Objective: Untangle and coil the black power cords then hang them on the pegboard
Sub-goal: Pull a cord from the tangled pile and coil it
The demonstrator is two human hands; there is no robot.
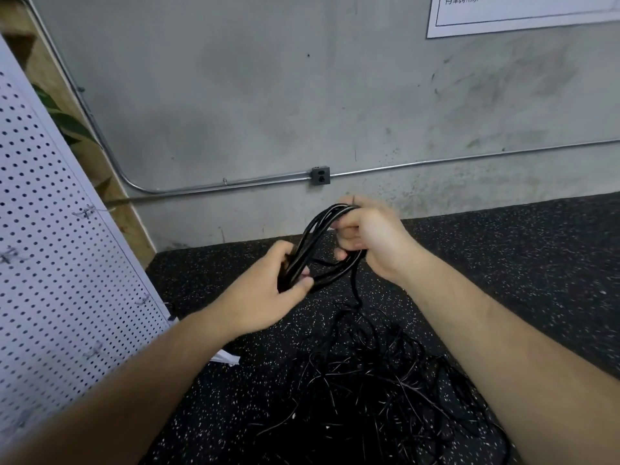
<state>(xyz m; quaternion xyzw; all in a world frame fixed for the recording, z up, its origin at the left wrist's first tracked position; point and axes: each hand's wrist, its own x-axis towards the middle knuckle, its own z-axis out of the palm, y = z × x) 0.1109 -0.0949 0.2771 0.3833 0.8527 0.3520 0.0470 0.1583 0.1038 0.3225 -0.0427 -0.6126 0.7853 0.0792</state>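
Two hands hold one coil of black cord point(309, 237) up in front of the wall, above the floor. The left hand point(268, 293) has its fingers point(285, 253) clenched round the lower end of the loops, with the thumb pressed across the strands. The right hand point(369, 236) grips the upper end, its fingers point(345, 226) curled round the bundle. The coil has several turns, too close together to count. One loose strand point(354, 283) drops from the coil to a single tangled heap of black cords point(385, 380) on the speckled black floor point(520, 263), between the forearms; how many cords make up the heap cannot be told.

One white pegboard point(50, 270) leans at the left, with at least four small metal hooks on it and no cord hung there. On the grey wall point(235, 95) are one socket box point(320, 176), one metal pipe point(469, 157) running through it, and one white paper sign point(523, 11) at the top right.
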